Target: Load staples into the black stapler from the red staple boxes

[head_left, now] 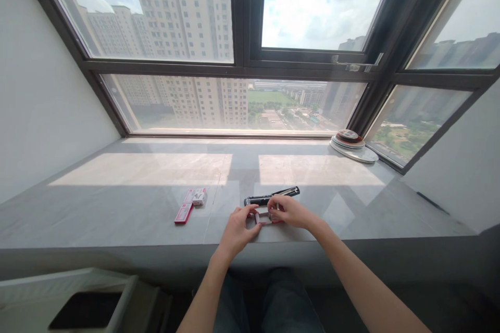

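Observation:
My left hand grips the left end of a small, open red-and-white box between thumb and fingers near the sill's front edge. At the box's right end, the fingers of my right hand are pinched together. A small greyish bit shows under them, too hidden to name. Just behind both hands lies a black stapler, its upper arm swung apart from the base and pointing right. Off to the left are a flat red-and-white box and a small white box with dark print, touching each other.
The pale marble sill stretches up to a dark-framed window. A stack of round plates or lids sits in its far right corner. A thin dark strip lies by the right wall. Below left is a white piece of furniture.

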Motion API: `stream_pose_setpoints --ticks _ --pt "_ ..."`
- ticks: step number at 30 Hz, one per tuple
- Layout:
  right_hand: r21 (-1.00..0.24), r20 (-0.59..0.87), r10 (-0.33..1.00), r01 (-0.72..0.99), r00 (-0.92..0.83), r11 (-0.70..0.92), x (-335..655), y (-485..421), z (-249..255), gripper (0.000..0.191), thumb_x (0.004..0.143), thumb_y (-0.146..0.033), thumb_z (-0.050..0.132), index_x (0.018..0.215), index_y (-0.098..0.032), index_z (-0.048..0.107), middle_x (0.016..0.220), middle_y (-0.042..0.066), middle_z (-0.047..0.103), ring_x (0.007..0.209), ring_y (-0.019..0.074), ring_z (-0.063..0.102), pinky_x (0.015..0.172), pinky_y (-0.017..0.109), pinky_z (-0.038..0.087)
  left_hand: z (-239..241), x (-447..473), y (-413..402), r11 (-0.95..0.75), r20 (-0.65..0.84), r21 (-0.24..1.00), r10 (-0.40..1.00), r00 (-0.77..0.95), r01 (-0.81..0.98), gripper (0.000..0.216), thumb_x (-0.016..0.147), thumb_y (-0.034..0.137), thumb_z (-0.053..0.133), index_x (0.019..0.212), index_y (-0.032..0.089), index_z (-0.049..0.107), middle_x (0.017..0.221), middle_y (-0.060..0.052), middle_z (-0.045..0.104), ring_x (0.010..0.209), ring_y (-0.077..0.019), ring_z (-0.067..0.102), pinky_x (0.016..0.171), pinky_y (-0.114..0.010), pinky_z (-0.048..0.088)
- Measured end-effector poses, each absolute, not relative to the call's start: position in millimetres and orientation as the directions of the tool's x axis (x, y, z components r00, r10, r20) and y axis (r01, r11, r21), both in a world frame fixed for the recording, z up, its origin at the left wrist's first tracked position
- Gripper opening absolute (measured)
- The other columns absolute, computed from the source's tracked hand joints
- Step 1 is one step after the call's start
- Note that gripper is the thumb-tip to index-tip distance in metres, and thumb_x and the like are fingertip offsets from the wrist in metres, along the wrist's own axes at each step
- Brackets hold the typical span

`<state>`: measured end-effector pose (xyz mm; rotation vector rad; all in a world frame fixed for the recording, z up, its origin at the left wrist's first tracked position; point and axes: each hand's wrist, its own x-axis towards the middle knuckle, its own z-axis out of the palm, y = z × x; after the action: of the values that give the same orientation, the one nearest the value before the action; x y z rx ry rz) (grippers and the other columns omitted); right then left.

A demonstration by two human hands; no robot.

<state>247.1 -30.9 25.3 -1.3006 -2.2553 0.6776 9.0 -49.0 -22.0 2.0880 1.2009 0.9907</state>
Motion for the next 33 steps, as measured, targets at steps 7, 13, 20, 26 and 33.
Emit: stream_pose_setpoints --ticks 7,13,20,26,33 --pt "-0.717 0.138 0.972 0.658 -0.192 0.232 287.3 -55.9 -6.5 0.039 0.086 -0.042 0.069 0.119 -0.022 0.069 0.097 0.002 0.062 0.072 0.0142 0.052 0.069 0.026 0.043 -17.8 9.1 -50.3 -0.468 0.369 0.712 0.884 0.288 0.524 0.044 0.086 0.036 0.067 0.128 0.028 0.061 0.111 -0.005 0.067 0.106 -0.0244 0.061 0.095 -0.038 0.048" --pt "-0.683 0.12 0.955 0.676 -0.27 0.277 277.2 -61.1 -5.0 0.036 0.08 -0.045 0.076 0.108 -0.022 0.076 0.095 0.003 0.063 0.072 0.0143 0.054 0.067 0.025 0.042 -20.3 30.6 -52.6 -0.391 0.293 0.716 0.92 0.26 0.579 0.022 0.095 0.038 0.055 0.111 0.027 0.065 0.084 -0.001 0.07 0.083 -0.0202 0.064 0.079 -0.033 0.045" --pt "-0.65 0.125 0.947 0.697 -0.294 0.302 266.4 -50.7 8.1 0.036 0.081 -0.047 0.075 0.111 -0.027 0.077 0.083 0.001 0.064 0.073 0.0168 0.055 0.07 0.026 0.041 -20.6 15.0 -40.0 -0.384 0.324 0.71 0.923 0.21 0.59 0.024 0.094 0.04 0.053 0.111 0.026 0.063 0.088 0.0 0.067 0.077 -0.0177 0.062 0.073 -0.029 0.043" --pt "-0.621 0.174 0.928 0.695 -0.328 0.362 244.1 -32.3 9.1 0.019 0.088 -0.037 0.068 0.098 -0.025 0.079 0.08 0.002 0.065 0.073 0.0167 0.055 0.069 0.025 0.038 -16.0 -1.2 -5.3 -0.373 0.316 0.547 0.921 0.228 0.75 0.036 0.083 0.046 0.069 0.114 0.027 0.068 0.088 -0.003 0.065 0.091 -0.0235 0.06 0.079 -0.032 0.039" --pt "-0.582 0.255 0.91 0.7 -0.326 0.414 225.5 -14.7 10.4 0.02 0.095 -0.034 0.061 0.105 -0.028 0.077 0.088 0.002 0.066 0.074 0.0156 0.056 0.071 0.026 0.037 -21.6 3.9 -15.6 -0.41 0.295 0.544 0.91 0.291 0.732 0.031 0.085 0.051 0.066 0.108 0.031 0.072 0.083 -0.001 0.068 0.089 -0.0236 0.059 0.079 -0.033 0.035"
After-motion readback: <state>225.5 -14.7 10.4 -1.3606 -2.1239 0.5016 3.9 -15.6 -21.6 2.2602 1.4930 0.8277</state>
